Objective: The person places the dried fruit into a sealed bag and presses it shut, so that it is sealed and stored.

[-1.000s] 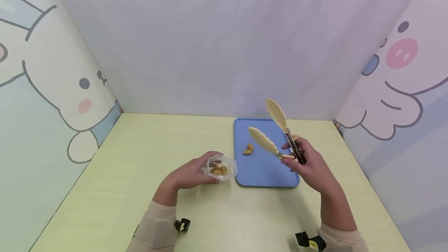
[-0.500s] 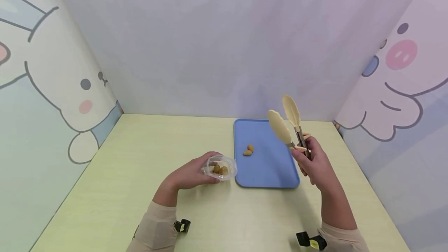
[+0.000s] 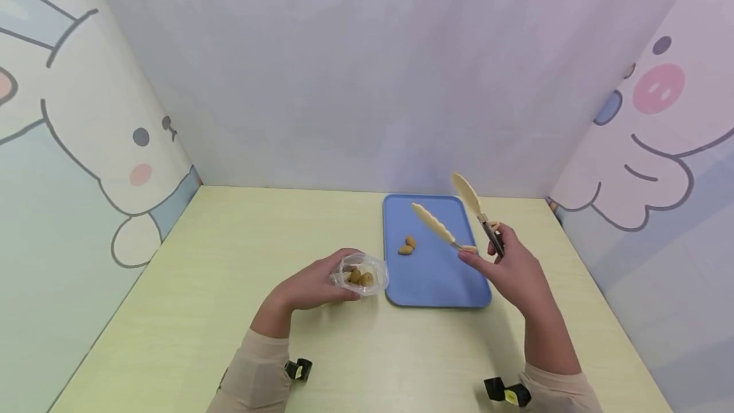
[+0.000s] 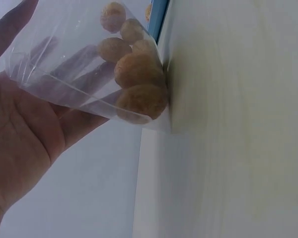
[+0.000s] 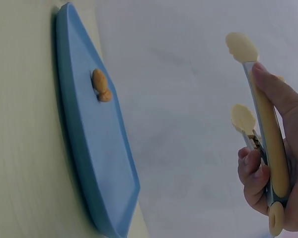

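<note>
My left hand [image 3: 315, 282] grips a clear plastic bag [image 4: 84, 69] from its left side, thumb in front and fingers behind. Its mouth faces up, and its lower edge is at the table. Several brown, oval, nut-like pieces [image 4: 141, 101] lie in the bottom of the bag. Over the right part of a blue tray [image 3: 436, 285], my right hand [image 3: 513, 273] holds food tongs [image 5: 270, 134] with cream tips and handles. Their two arms are spread, with nothing between the tips. Two more brown pieces [image 3: 406, 250] lie close together on the tray's left half.
The pale yellow table [image 3: 258, 222] ends at a light grey back wall [image 3: 321, 81]. Side panels printed with cartoon animals [image 3: 656, 97] stand left and right. Close to the bag is the tray's raised left rim [image 3: 385, 260].
The tongs first swung up and right with their arms closer together, then came back down and left, spread wider. The left hand, bag and tray pieces stay put.
</note>
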`<state>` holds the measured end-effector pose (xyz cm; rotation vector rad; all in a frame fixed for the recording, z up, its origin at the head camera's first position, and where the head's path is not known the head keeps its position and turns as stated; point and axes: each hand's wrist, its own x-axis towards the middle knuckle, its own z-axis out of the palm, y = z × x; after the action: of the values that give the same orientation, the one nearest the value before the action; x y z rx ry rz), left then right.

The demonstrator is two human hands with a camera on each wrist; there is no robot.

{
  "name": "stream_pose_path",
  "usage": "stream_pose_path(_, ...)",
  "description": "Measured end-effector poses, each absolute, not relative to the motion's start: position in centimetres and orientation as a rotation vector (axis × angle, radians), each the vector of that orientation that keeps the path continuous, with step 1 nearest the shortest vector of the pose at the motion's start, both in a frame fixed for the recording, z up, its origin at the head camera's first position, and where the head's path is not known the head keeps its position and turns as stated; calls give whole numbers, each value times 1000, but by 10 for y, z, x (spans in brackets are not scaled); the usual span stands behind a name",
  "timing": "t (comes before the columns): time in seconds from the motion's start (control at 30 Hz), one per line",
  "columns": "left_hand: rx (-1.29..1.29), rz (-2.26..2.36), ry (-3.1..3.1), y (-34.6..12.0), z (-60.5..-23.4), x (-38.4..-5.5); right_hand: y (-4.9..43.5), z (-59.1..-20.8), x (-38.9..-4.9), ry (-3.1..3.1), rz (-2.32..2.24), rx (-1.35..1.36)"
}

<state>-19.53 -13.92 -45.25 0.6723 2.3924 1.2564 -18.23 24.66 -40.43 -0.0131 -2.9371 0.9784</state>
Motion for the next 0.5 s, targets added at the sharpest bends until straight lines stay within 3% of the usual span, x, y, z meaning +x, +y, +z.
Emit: stream_pose_path(0.5, 672, 1257, 2382, -138, -452, -195, 245, -431, -196, -3111, 728, -41)
